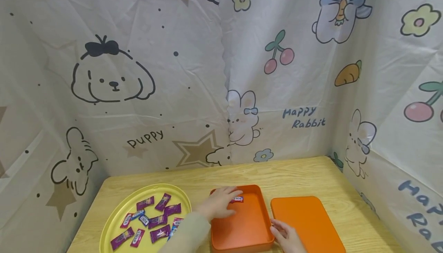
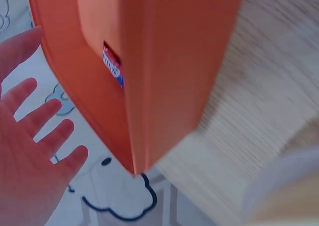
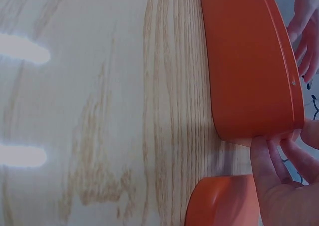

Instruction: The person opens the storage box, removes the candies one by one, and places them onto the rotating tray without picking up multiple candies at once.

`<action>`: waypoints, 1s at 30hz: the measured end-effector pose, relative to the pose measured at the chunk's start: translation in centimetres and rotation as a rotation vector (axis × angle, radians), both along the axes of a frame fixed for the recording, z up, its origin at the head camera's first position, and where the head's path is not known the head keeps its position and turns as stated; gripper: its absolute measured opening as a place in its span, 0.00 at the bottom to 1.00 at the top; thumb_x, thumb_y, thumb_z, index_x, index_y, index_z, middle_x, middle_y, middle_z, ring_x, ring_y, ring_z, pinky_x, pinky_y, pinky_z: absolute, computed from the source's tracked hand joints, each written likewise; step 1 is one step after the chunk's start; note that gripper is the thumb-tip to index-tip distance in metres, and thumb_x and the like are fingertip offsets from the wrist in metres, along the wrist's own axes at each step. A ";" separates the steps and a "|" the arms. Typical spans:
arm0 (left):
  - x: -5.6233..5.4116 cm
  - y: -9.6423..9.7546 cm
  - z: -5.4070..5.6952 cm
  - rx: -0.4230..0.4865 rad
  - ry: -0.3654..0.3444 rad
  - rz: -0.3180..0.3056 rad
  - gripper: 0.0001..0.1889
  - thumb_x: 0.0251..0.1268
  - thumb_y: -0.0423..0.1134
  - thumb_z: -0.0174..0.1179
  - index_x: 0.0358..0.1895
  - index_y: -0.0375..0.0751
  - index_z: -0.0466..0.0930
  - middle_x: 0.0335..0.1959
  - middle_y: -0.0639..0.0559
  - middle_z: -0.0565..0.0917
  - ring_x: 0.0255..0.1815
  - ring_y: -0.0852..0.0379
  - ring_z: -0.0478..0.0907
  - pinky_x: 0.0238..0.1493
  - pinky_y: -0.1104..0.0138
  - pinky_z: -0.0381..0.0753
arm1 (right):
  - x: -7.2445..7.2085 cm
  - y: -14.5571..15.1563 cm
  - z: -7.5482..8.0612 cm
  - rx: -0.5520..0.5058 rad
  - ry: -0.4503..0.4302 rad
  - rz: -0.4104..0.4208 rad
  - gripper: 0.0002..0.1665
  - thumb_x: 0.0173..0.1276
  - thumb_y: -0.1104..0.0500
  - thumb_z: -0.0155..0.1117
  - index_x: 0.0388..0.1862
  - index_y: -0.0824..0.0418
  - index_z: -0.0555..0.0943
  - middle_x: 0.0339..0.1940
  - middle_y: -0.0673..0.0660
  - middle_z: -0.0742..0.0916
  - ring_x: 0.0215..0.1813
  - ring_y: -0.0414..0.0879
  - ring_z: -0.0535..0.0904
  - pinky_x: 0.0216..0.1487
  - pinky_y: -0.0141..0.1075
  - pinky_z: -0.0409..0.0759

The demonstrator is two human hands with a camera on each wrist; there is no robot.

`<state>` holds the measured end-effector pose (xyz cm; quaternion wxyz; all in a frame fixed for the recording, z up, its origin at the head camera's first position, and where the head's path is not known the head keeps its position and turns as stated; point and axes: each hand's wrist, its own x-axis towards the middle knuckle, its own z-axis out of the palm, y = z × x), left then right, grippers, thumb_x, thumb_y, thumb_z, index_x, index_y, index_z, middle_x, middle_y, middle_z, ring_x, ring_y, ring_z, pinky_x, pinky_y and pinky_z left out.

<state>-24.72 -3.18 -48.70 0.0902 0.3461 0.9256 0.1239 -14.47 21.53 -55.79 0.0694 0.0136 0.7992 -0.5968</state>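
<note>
My left hand (image 1: 219, 203) hovers over the far left part of an orange box (image 1: 242, 228), fingers spread and nothing in them. In the left wrist view that hand (image 2: 30, 141) is seen palm-side, apart from the candy. One small red and blue wrapped candy (image 1: 238, 199) lies inside the box by its far wall, partly hidden by my fingers. At the box's right side, my right hand (image 1: 286, 235) holds the wall. The right wrist view has its fingers against the outside and the thumb at the rim.
A round yellow tray (image 1: 119, 208) on the left carries several purple, red and blue wrapped candies (image 1: 157, 221). The flat orange lid (image 1: 306, 222) lies right of the box. Behind the wooden table (image 1: 277, 172) hangs a printed curtain (image 1: 194, 72).
</note>
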 end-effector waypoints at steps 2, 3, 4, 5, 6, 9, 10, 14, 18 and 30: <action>-0.2 0.8 -0.1 -0.018 -0.016 -0.006 0.30 0.57 0.45 0.61 0.65 0.52 0.64 0.66 0.48 0.64 0.66 0.47 0.60 0.64 0.55 0.60 | 0.0 0.0 -0.1 -0.001 0.000 0.005 0.31 0.69 0.55 0.53 0.57 0.80 0.66 0.50 0.74 0.77 0.51 0.61 0.76 0.44 0.42 0.79; -0.3 1.1 -0.2 -0.030 -0.025 -0.006 0.30 0.57 0.45 0.61 0.65 0.52 0.64 0.66 0.49 0.64 0.66 0.48 0.60 0.64 0.55 0.61 | 0.0 0.0 -0.1 -0.001 0.003 0.004 0.30 0.69 0.55 0.53 0.57 0.80 0.66 0.50 0.74 0.77 0.51 0.61 0.76 0.44 0.42 0.80; -0.4 1.4 -0.3 -0.041 -0.031 -0.006 0.30 0.57 0.44 0.61 0.65 0.52 0.64 0.66 0.49 0.65 0.66 0.48 0.60 0.64 0.56 0.61 | 0.0 0.0 -0.1 -0.002 0.003 0.006 0.30 0.69 0.55 0.53 0.57 0.80 0.66 0.50 0.74 0.77 0.50 0.60 0.76 0.43 0.41 0.80; -0.5 1.8 -0.4 -0.053 -0.043 0.003 0.31 0.57 0.44 0.61 0.65 0.52 0.64 0.65 0.49 0.65 0.66 0.48 0.61 0.64 0.56 0.62 | 0.0 0.0 -0.1 -0.002 0.004 0.006 0.30 0.69 0.55 0.53 0.57 0.80 0.66 0.50 0.74 0.77 0.50 0.60 0.77 0.43 0.41 0.80; -0.6 2.0 -0.6 -0.062 -0.057 0.015 0.31 0.56 0.44 0.62 0.65 0.53 0.64 0.65 0.50 0.65 0.66 0.48 0.61 0.63 0.57 0.63 | 0.0 -0.1 -0.1 -0.004 0.000 0.007 0.30 0.69 0.55 0.53 0.58 0.80 0.66 0.50 0.74 0.77 0.51 0.60 0.76 0.44 0.41 0.80; -1.0 2.7 -1.0 -0.082 -0.097 0.057 0.31 0.56 0.43 0.62 0.65 0.53 0.65 0.65 0.51 0.65 0.65 0.49 0.62 0.60 0.58 0.67 | -0.1 -0.1 -0.2 -0.006 0.003 0.009 0.30 0.69 0.55 0.53 0.57 0.80 0.66 0.50 0.74 0.77 0.51 0.61 0.76 0.44 0.42 0.80; -1.1 2.9 -1.1 -0.091 -0.102 0.071 0.31 0.56 0.43 0.62 0.64 0.53 0.65 0.64 0.52 0.66 0.65 0.50 0.62 0.59 0.59 0.68 | -0.1 -0.1 -0.1 -0.006 0.001 0.013 0.30 0.69 0.55 0.53 0.57 0.80 0.66 0.50 0.74 0.77 0.51 0.61 0.76 0.44 0.42 0.80; -1.4 3.5 -1.6 -0.123 -0.109 0.124 0.29 0.56 0.42 0.62 0.63 0.52 0.67 0.60 0.52 0.69 0.61 0.51 0.66 0.53 0.61 0.73 | -0.1 0.0 -0.1 -0.002 -0.001 0.017 0.30 0.69 0.55 0.53 0.57 0.81 0.66 0.50 0.74 0.77 0.51 0.62 0.76 0.43 0.44 0.80; -1.6 4.1 -2.0 -0.152 -0.082 0.149 0.27 0.55 0.41 0.63 0.60 0.52 0.70 0.54 0.53 0.73 0.56 0.52 0.70 0.49 0.62 0.75 | -0.1 0.0 -0.1 -0.007 -0.007 0.010 0.30 0.69 0.55 0.53 0.58 0.80 0.66 0.51 0.74 0.77 0.51 0.61 0.76 0.44 0.43 0.80; -0.9 6.2 -3.1 -0.212 -0.003 0.202 0.19 0.56 0.38 0.62 0.53 0.48 0.76 0.53 0.50 0.74 0.55 0.49 0.71 0.54 0.57 0.73 | -0.1 0.1 -0.2 -0.016 -0.007 -0.002 0.30 0.70 0.55 0.52 0.58 0.81 0.65 0.51 0.75 0.76 0.51 0.62 0.75 0.43 0.42 0.80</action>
